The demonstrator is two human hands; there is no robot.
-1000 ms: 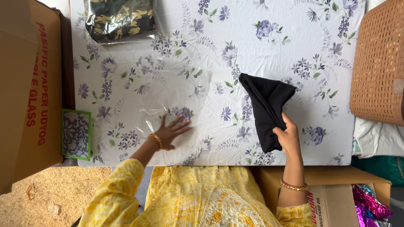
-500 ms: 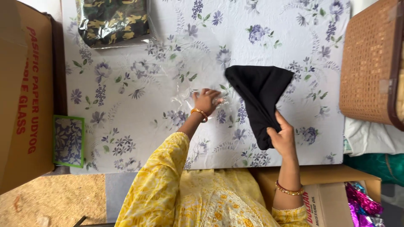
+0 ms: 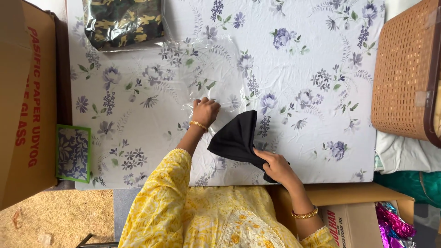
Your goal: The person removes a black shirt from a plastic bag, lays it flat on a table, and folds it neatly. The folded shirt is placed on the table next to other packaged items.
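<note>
Head view: a black cloth (image 3: pixel 235 140) is being gripped by the right hand (image 3: pixel 275 166), while a clear bag (image 3: pixel 206 69) is being pinched by the left hand (image 3: pixel 206 111).

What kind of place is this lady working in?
Probably a small home packing spot for clothes. A folded black cloth is in her right hand, a clear plastic bag lies on the flowered table cover, and brown cardboard boxes stand around.

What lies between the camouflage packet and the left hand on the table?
In the head view, a clear plastic bag lies spread over the floral tablecloth from the camouflage packet down to the left hand, which touches it.
</note>
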